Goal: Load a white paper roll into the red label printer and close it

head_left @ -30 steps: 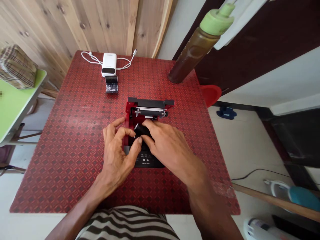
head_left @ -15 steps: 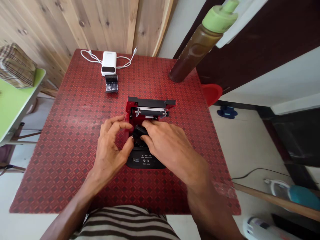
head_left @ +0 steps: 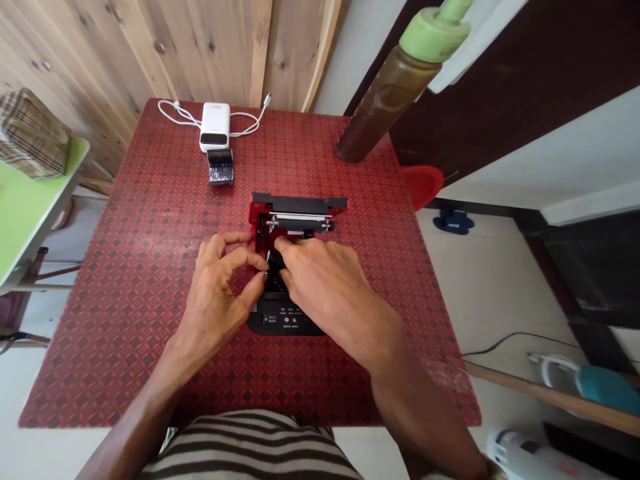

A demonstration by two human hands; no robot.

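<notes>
In front of me on the table is a small black-and-red printer [head_left: 285, 319] with its lid [head_left: 300, 203] raised, rollers showing underneath. My right hand [head_left: 330, 287] reaches into the open compartment, thumb and fingers closed round a black roll [head_left: 273, 259]. Much of that roll is covered by the hand. At the compartment's left side, the thumb and index finger of my left hand [head_left: 217, 280] come together by the roll's end. Whatever lies between those fingertips is too small to make out; the other fingers are loosely bent.
A white power bank [head_left: 216, 123] with a white cable lies at the back of the red patterned table [head_left: 165, 287]. Beside it sits a black strip of film [head_left: 221, 167]. A tall brown bottle [head_left: 387, 93] with a green cap stands at the back right.
My left thumb and index finger have closed together at the roll's end. My right hand has shifted slightly left, and the roll sits a little lower in the compartment.
</notes>
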